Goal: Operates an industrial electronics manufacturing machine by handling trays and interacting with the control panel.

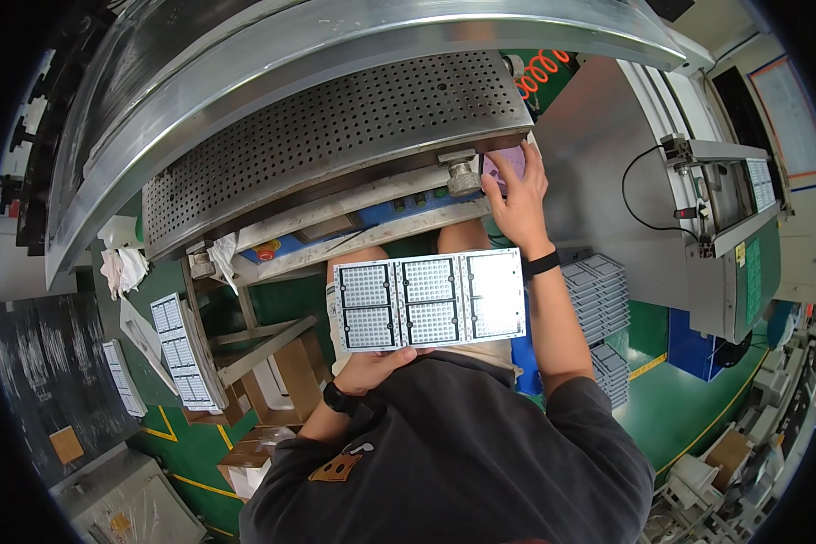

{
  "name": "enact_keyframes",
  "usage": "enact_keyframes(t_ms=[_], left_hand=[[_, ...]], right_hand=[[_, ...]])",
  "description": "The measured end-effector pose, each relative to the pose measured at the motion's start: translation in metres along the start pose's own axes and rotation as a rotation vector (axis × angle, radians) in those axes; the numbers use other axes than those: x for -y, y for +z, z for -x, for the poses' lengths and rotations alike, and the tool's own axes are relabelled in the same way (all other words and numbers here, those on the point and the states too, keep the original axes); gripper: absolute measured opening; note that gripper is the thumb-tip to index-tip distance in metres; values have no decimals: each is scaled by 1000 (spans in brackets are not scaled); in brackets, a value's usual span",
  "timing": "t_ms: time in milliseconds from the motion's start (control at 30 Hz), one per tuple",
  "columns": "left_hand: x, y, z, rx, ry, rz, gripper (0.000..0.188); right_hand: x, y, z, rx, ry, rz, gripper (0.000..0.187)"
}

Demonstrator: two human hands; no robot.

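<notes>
A flat white circuit-board panel, divided into black-framed grids of small squares, lies across in front of my body. My left hand grips its lower edge, with the thumb on top and the other fingers hidden beneath. Further up, my right hand reaches to the right end of a perforated metal plate. Its thumb and fingers are apart and curved around a pink piece, partly hidden; no firm grip on it shows. Beside the thumb is a round metal knob under the plate.
Stacked grey trays stand on the floor at right. Similar panels lean in a stack at left, above cardboard boxes. A metal frame beam arches over the plate. A red button sits below it. A grey machine stands at right.
</notes>
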State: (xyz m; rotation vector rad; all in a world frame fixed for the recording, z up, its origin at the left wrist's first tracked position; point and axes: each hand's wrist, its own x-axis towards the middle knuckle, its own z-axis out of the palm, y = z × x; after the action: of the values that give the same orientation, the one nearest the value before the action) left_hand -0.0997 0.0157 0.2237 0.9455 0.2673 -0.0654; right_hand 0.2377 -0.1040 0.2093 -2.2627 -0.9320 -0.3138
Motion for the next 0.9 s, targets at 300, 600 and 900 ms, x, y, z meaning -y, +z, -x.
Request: enact_keyframes(t_ms=[300, 600, 900], left_hand=[[-4, 5, -2, -42, -1, 7, 34], [-6, 11, -4, -38, -15, 19, 32], [-1, 6, -3, -29, -19, -26, 32]], right_hand=[[-17, -11, 5, -33, 111, -156, 41], [-26, -14, 6, -19, 111, -190, 41], [-31, -14, 4, -40, 100, -205, 41]])
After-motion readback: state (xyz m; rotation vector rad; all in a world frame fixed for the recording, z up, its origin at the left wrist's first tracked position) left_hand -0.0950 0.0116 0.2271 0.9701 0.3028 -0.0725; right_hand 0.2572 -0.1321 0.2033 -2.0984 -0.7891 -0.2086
